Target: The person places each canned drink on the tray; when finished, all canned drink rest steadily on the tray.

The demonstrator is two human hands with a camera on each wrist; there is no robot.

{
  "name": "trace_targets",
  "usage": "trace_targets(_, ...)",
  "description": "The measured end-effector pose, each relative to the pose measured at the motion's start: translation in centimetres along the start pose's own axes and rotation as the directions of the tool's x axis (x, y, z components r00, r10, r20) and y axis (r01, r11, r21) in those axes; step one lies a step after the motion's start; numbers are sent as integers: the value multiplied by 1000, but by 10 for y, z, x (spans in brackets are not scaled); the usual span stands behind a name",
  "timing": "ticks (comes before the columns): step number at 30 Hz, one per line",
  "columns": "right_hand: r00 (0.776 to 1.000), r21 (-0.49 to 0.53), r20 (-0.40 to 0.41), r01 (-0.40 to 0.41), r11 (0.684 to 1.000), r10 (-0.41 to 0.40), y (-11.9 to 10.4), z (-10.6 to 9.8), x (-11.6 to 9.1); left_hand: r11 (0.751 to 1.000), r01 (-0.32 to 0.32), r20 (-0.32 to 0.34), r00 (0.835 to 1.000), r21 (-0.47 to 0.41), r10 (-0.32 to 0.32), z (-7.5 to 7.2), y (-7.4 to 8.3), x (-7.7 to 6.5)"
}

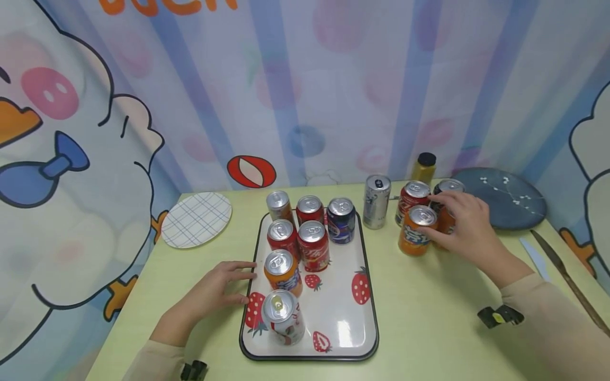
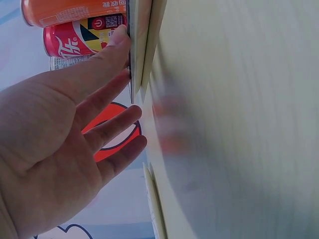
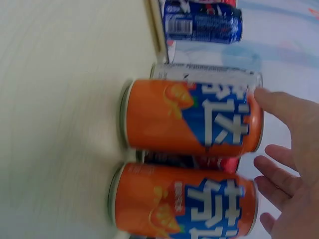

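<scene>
In the head view my left hand [image 1: 216, 288] lies at the left rim of a white strawberry-print tray [image 1: 333, 317], fingers extended and spread; its fingertips reach the rim. The left wrist view shows that palm [image 2: 55, 134] holding nothing. On the tray stand an orange soda can [image 1: 283, 274], red cans [image 1: 313, 247], a blue can [image 1: 341, 222] and a white can [image 1: 284, 317]. To the right, my right hand [image 1: 464, 225] is over two orange cans. Its thumb meets the top edge of the nearer orange can [image 3: 194, 117]; the other fingers spread near the tops, beside the second orange can [image 3: 184, 201].
Behind the orange cans stand a dark red can [image 1: 412, 198], a tall silver can [image 1: 376, 203] and a yellow bottle with a black cap [image 1: 424, 166]. A dark blue plate [image 1: 505, 206] and a knife [image 1: 562, 270] lie right; a checked plate [image 1: 196, 221] lies left.
</scene>
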State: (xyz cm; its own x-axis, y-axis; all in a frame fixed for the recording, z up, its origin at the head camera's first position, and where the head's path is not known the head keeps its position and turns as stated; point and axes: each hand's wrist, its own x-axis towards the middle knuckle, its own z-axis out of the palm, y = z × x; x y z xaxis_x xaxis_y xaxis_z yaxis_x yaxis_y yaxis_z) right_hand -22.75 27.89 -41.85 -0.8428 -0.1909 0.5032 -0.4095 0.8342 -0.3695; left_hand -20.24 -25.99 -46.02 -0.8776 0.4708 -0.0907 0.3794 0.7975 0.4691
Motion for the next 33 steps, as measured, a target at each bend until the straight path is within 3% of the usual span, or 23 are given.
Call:
trace_targets(6, 997, -47, 77, -5, 999, 9, 8, 1, -1, 1000, -13, -3, 1000, 2, 13, 0, 0, 0)
trace_targets(13, 997, -21, 79, -16, 1000, 18, 10, 5, 0, 1000, -12, 2, 1000, 9, 12, 0, -1, 1)
trace_targets(24, 998, 41, -57, 9, 999, -7, 4, 13, -7, 1000, -21, -1, 1000, 4, 21, 2, -2, 2)
trace_targets(33, 991, 233, -133, 3, 973, 29, -36, 19, -13, 1000, 6, -6, 1000, 21, -6, 0, -1, 1)
